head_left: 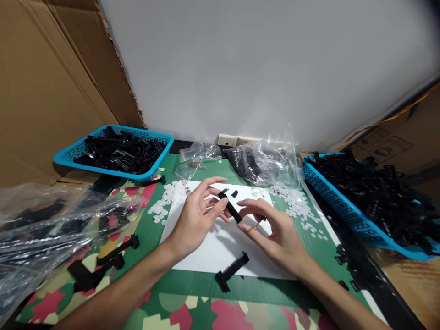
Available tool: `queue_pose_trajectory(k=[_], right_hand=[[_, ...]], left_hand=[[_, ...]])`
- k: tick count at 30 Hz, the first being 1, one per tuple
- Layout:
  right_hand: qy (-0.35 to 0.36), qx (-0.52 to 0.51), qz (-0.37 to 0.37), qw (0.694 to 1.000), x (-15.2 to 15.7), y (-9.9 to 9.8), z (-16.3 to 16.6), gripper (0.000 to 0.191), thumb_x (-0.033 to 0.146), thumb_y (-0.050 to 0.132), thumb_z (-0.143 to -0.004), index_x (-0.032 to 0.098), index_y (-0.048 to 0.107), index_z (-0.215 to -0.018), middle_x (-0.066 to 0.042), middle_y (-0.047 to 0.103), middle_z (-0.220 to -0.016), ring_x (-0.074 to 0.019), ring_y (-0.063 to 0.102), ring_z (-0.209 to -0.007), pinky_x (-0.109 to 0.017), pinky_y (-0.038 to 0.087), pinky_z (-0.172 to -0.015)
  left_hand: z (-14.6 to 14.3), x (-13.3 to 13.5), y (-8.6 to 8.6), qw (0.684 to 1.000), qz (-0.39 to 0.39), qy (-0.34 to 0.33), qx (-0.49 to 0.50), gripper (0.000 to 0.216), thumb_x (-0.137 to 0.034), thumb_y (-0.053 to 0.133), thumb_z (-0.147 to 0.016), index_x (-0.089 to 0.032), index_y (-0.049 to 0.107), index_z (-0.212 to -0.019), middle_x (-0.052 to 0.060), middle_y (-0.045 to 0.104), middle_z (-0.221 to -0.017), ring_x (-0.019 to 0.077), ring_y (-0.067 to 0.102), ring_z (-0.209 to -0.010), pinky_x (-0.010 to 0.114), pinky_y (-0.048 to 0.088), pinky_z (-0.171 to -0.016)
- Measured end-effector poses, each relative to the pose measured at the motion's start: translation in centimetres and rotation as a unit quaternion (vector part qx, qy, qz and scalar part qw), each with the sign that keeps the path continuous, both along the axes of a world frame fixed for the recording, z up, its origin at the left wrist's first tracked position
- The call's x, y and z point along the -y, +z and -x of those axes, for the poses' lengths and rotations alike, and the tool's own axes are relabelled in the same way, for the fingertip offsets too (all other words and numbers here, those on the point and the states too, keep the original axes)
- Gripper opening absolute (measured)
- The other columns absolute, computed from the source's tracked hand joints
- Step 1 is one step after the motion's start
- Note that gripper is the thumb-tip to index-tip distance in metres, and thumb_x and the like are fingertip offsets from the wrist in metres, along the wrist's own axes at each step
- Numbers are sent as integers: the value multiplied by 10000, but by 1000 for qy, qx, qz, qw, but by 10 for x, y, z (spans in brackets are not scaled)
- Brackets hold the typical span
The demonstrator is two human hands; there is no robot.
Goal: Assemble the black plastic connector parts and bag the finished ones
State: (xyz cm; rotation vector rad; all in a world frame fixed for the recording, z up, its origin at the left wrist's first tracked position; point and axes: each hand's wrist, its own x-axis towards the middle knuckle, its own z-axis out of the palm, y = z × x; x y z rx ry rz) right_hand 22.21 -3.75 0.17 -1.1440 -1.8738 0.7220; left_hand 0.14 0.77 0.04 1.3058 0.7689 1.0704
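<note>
A long black plastic part is held slantwise above a white sheet. My left hand is closed on its upper portion between thumb and fingers. At the lower end, the thumb and forefinger of my right hand pinch the same part. A thin metallic thing shows by the right hand's curled fingers, too small to name. Beyond the hands lies a small black piece on the sheet. Nearer to me, a similar black part rests across the sheet's front edge.
Blue baskets full of black parts stand at left and right. White plastic discs lie in piles left and right of the sheet. Clear bags sit at the back; a plastic bag and black parts lie left.
</note>
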Motion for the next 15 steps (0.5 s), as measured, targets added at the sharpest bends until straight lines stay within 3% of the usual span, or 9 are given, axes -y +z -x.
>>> queue_pose_trajectory(k=[3,7,10,13,15], right_hand=[[-16,-20,-24,999,1,2,-1,230,236,674,-1012,285,702,-1235,-51,758,-1035,-217,681,-910,-376,523,-761],[14,-28,-37,999,2,3,-3,300,250,721,-978,287,702,-1275,-58,764,-1025,-230,652,-904,-391,523,-774],[-29,-32,-39,998,1,0,-5,229,264,705,-991,281,718,-1219,-56,754,-1033,-199,622,-811,-365,512,-723],[-78,-42,-25,996,-3,-4,-10,168,308,665,-1019,261,731,-1166,-76,738,-1086,-188,618,-782,-354,509,-686],[-65,-44,-10,997,-7,-5,-15,177,319,672,-1017,262,734,-1174,-75,738,-1102,-194,645,-825,-356,526,-717]], left_hand=[[0,0,0,1000,1,-9,-3,381,-402,672,-1005,-214,645,-1335,38,661,-924,164,715,-761,340,701,-721],[-1,3,1,1000,23,18,-1,368,-398,770,-934,-170,707,-1216,29,680,-828,182,735,-734,326,705,-666],[-2,5,3,999,37,18,-24,359,-382,798,-911,-152,730,-1177,35,723,-784,193,759,-699,307,692,-642],[-1,8,3,998,11,12,-68,370,-360,833,-875,-174,748,-1184,27,733,-793,186,753,-692,286,668,-630],[-1,9,1,994,-30,21,-108,320,-316,819,-882,-195,766,-1173,31,743,-835,171,730,-706,263,639,-611]])
